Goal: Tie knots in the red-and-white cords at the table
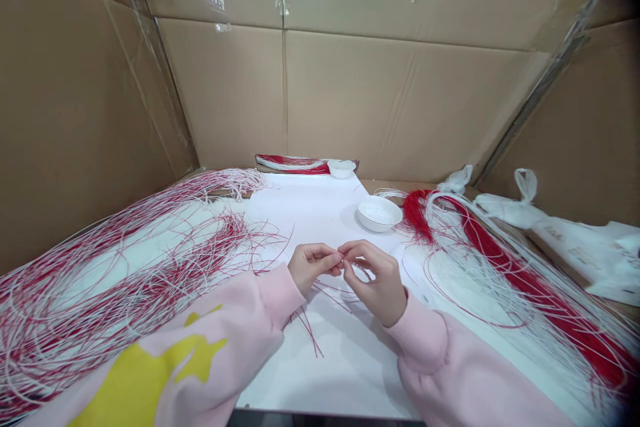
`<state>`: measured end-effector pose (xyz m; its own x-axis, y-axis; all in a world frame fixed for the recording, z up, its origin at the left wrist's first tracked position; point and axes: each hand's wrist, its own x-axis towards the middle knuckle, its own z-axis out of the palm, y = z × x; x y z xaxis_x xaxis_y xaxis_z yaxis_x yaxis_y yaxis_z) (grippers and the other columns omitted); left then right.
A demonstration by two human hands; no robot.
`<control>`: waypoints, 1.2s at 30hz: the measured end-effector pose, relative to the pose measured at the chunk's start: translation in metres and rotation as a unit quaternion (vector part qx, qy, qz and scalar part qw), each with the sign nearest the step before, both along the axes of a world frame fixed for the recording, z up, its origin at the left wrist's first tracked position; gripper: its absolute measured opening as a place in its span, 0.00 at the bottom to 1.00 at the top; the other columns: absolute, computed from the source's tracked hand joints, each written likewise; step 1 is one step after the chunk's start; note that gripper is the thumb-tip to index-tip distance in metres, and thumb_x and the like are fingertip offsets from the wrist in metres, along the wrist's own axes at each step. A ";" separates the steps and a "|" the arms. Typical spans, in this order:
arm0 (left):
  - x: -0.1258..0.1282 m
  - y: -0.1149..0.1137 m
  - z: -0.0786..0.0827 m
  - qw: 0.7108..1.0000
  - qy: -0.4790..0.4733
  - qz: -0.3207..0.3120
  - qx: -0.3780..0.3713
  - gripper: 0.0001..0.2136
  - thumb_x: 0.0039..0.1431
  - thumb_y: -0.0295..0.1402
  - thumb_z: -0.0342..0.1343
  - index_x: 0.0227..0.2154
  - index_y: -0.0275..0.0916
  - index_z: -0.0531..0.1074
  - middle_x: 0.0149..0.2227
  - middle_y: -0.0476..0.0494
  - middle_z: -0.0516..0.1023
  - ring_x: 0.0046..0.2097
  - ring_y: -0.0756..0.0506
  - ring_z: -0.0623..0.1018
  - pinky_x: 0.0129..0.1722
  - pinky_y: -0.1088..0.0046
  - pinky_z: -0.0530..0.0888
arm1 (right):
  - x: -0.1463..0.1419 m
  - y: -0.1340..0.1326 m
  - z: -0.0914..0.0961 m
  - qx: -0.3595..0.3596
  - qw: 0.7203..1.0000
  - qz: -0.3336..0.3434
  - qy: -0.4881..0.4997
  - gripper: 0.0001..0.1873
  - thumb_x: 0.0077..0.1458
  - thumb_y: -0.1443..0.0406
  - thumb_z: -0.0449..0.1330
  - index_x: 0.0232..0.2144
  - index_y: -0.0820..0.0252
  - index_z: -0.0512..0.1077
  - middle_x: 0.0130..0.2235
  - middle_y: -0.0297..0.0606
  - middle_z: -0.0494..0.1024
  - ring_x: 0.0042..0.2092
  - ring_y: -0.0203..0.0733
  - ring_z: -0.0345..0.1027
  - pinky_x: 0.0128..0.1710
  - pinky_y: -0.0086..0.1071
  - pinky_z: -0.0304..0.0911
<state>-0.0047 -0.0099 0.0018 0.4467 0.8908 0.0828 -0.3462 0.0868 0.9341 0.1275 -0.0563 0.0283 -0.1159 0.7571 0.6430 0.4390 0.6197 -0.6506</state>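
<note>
My left hand [315, 263] and my right hand [373, 273] meet fingertip to fingertip above the white table. Both are closed in a pinch. A thin red cord [333, 297] runs below the fingers, and a short piece of it seems to be between them; its end is too small to make out. Several red cord ends [313, 337] stick out from under my left wrist. Close to my left forearm lies a large spread bundle of red and white cords [200, 260]. Beyond my right hand stands a white bowl [379, 213].
Red cords [500, 253] and white cords [470, 280] lie in a long bundle on the right. A smaller white bowl [342, 168] stands at the back beside a box of cords [295, 164]. White plastic bags [575, 240] sit at far right. Cardboard walls [350, 93] enclose the table.
</note>
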 end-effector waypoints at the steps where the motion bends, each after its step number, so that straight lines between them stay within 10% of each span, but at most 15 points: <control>1: 0.000 -0.001 0.002 1.000 0.007 0.004 0.006 0.11 0.39 0.36 0.60 0.23 0.31 0.73 0.20 0.46 0.73 0.22 0.52 0.71 0.27 0.76 0.70 | 0.000 0.000 0.000 -0.004 1.000 -0.002 0.005 0.03 0.47 0.71 0.53 0.25 0.59 0.65 0.32 0.38 0.71 0.34 0.37 0.66 0.29 0.29 0.67; 28: -0.010 0.002 0.005 0.933 0.184 0.106 0.291 0.07 0.48 0.32 0.53 0.21 0.33 0.69 0.23 0.46 0.70 0.26 0.51 0.70 0.27 0.77 0.68 | 0.001 0.008 -0.008 -0.110 0.993 0.019 0.036 0.03 0.48 0.68 0.55 0.26 0.62 0.67 0.33 0.40 0.72 0.36 0.39 0.67 0.32 0.30 0.67; 36: -0.009 0.008 0.004 0.954 0.158 0.108 0.229 0.06 0.46 0.31 0.53 0.21 0.33 0.66 0.21 0.49 0.67 0.24 0.53 0.67 0.26 0.78 0.66 | 0.004 0.011 -0.004 -0.163 0.983 0.031 0.083 0.04 0.48 0.65 0.54 0.29 0.61 0.64 0.34 0.39 0.72 0.37 0.39 0.67 0.34 0.31 0.64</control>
<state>-0.0139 -0.0022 0.0062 0.3246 0.8672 0.3776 -0.0043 -0.3978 0.9174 0.1311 -0.0454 0.0244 -0.0819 0.9208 0.3814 0.2790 0.3886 -0.8782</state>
